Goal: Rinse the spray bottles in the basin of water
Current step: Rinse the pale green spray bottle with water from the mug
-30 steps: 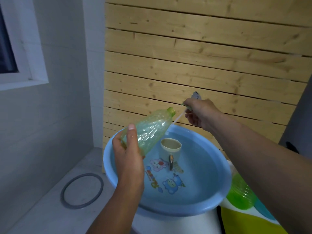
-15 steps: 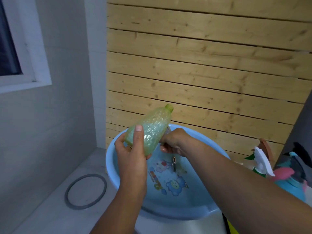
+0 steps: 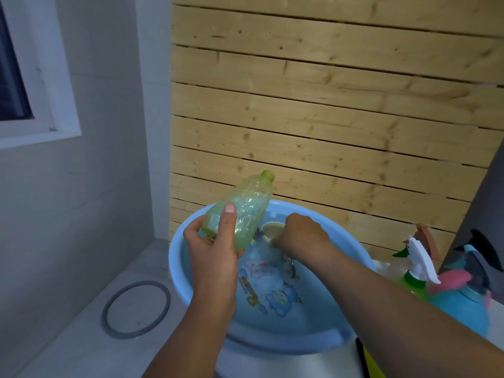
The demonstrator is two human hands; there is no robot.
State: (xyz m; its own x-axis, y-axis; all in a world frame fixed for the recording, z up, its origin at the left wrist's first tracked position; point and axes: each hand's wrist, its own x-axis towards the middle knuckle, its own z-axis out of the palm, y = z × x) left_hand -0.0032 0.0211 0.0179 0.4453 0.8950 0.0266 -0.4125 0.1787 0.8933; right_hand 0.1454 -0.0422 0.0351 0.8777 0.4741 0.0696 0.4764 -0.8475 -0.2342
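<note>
Lowered since a second ago: right hand [image 3: 300, 236], then raised before the wood wall with a spray head, now down in the basin [image 3: 351, 257] at the water, fingers curled beside a beige cup [image 3: 268, 230]; whether it holds anything cannot be told. Left hand [image 3: 215, 249]: grips the green bottle [image 3: 245, 211] by its lower body, thumb along the front, as before. Bottle: capless, tilted, neck pointing up and away, base low over the basin's left side, pale liquid or foam inside. Basin: light blue, round, holding water, cartoon prints on its bottom, a small metal piece [image 3: 291, 266] in the water near the right wrist. Right of the basin: a clear bottle with white-and-green trigger [image 3: 417, 257], and a blue bottle [image 3: 463, 306] with pink trigger, standing close together. Floor, left: grey ring [image 3: 136, 309]. Upper left: window [image 3: 32, 77] in white frame.
</note>
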